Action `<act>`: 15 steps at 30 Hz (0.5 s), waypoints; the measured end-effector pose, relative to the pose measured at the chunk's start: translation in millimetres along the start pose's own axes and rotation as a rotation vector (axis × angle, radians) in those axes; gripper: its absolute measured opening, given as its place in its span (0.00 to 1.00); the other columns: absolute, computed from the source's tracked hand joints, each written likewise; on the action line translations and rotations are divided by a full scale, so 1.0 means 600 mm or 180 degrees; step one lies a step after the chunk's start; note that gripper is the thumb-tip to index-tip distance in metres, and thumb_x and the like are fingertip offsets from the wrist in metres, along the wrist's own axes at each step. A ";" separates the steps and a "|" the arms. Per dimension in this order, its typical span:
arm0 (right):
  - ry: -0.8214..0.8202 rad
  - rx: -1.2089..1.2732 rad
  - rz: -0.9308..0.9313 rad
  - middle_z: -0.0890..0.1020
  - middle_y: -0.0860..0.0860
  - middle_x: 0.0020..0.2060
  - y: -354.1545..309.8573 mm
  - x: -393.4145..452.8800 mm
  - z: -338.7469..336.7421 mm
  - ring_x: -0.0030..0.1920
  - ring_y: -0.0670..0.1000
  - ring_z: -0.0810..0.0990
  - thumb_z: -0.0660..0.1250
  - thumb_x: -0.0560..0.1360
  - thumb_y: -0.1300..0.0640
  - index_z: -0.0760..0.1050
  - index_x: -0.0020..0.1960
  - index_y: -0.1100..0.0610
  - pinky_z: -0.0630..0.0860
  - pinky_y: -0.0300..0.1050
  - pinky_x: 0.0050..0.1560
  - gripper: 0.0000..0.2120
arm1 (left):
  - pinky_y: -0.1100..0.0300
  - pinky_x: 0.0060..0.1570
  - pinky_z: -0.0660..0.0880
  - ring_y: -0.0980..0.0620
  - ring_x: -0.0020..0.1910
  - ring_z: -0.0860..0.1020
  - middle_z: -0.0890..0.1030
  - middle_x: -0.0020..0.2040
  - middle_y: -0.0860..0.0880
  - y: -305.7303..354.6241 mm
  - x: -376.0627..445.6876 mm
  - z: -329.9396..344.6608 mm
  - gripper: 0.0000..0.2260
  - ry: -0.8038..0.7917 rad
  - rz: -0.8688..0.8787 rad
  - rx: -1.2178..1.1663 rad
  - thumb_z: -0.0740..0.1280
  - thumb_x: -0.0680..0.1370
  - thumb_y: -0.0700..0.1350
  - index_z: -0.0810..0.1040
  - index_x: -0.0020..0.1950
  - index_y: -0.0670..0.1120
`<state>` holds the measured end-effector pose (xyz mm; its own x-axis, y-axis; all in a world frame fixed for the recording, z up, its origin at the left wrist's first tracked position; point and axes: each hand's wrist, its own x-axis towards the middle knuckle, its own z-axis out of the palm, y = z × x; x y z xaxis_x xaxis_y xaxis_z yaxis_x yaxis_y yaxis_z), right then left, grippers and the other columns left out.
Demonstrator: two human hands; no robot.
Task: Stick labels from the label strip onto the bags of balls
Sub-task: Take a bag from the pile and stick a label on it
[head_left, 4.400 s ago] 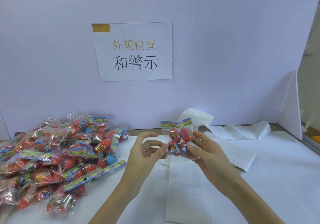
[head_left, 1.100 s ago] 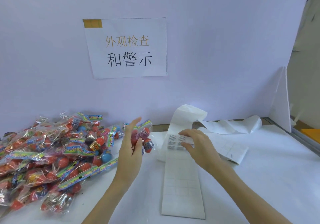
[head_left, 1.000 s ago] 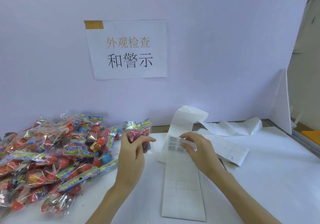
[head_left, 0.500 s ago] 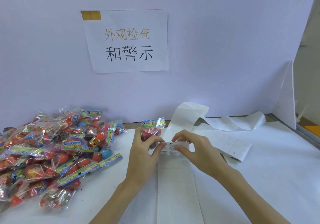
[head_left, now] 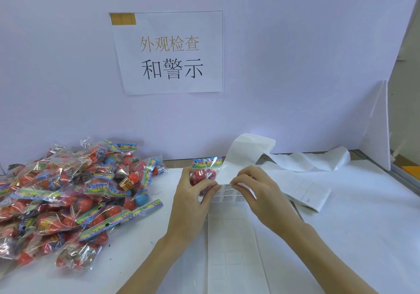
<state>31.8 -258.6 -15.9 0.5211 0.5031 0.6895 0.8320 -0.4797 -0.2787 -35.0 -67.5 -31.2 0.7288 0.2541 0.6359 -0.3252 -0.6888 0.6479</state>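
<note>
My left hand (head_left: 193, 199) grips a small clear bag of red balls (head_left: 204, 172) with a colourful header card, held upright above the table. Its fingertips also touch the left edge of the white label strip (head_left: 231, 246), which runs from the table's front edge up and curls over at the back. My right hand (head_left: 256, 193) pinches the strip at a row of printed labels (head_left: 229, 195), just right of the bag. Most of the bag's lower part is hidden behind my left fingers.
A big heap of bagged red and blue balls (head_left: 68, 193) covers the table's left side. Used backing paper (head_left: 304, 164) trails to the right behind my hands. A lilac back wall carries a printed sign (head_left: 169, 53); a white side panel (head_left: 377, 132) stands at right.
My left hand carried the bag from beside the heap rightward to the strip. My right hand stayed at the printed labels, and both hands now meet there.
</note>
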 end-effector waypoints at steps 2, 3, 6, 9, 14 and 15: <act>0.0076 -0.0078 -0.0192 0.84 0.51 0.45 -0.001 0.002 -0.002 0.43 0.56 0.82 0.75 0.77 0.65 0.86 0.54 0.60 0.81 0.50 0.43 0.06 | 0.73 0.45 0.72 0.58 0.49 0.76 0.70 0.53 0.60 0.000 0.001 -0.001 0.05 0.0028 -0.0051 -0.0021 0.74 0.78 0.49 0.86 0.49 0.48; 0.0099 -0.0106 -0.0275 0.85 0.51 0.44 -0.002 0.002 -0.003 0.42 0.56 0.82 0.76 0.76 0.66 0.86 0.54 0.60 0.81 0.51 0.42 0.08 | 0.72 0.45 0.71 0.57 0.47 0.76 0.70 0.54 0.60 0.000 0.002 -0.001 0.04 0.0046 -0.0086 -0.0028 0.75 0.78 0.47 0.86 0.49 0.48; 0.0088 -0.0148 -0.0440 0.87 0.51 0.46 -0.005 0.003 -0.008 0.43 0.57 0.84 0.78 0.73 0.69 0.87 0.58 0.59 0.82 0.51 0.43 0.14 | 0.73 0.43 0.71 0.55 0.44 0.77 0.71 0.52 0.55 0.000 0.005 -0.003 0.02 0.0067 -0.0250 -0.0028 0.75 0.78 0.45 0.86 0.47 0.47; 0.0075 -0.0087 -0.0462 0.88 0.50 0.49 -0.005 0.001 -0.009 0.46 0.56 0.85 0.78 0.73 0.70 0.86 0.59 0.58 0.83 0.50 0.46 0.17 | 0.73 0.42 0.71 0.55 0.43 0.77 0.70 0.51 0.53 0.001 0.005 -0.004 0.03 0.0093 -0.0386 -0.0030 0.76 0.78 0.45 0.86 0.47 0.46; 0.0252 0.0057 -0.0332 0.87 0.49 0.50 -0.007 0.001 0.000 0.49 0.54 0.85 0.78 0.74 0.66 0.88 0.55 0.56 0.83 0.48 0.47 0.11 | 0.72 0.42 0.71 0.53 0.43 0.76 0.70 0.51 0.55 0.003 0.006 -0.004 0.03 0.0078 -0.0423 -0.0007 0.75 0.78 0.45 0.85 0.46 0.48; 0.0265 0.0076 -0.0314 0.87 0.49 0.50 -0.008 0.000 0.002 0.49 0.54 0.85 0.78 0.74 0.65 0.88 0.54 0.55 0.82 0.47 0.47 0.10 | 0.72 0.42 0.71 0.54 0.43 0.77 0.69 0.51 0.57 0.002 0.006 -0.004 0.03 0.0080 -0.0427 -0.0008 0.75 0.78 0.45 0.85 0.46 0.48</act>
<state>28.2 -255.3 -15.4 0.4196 0.4851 0.7672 0.8832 -0.4131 -0.2219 -34.3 -65.8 -26.7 0.7506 0.3606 0.5538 -0.2274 -0.6459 0.7288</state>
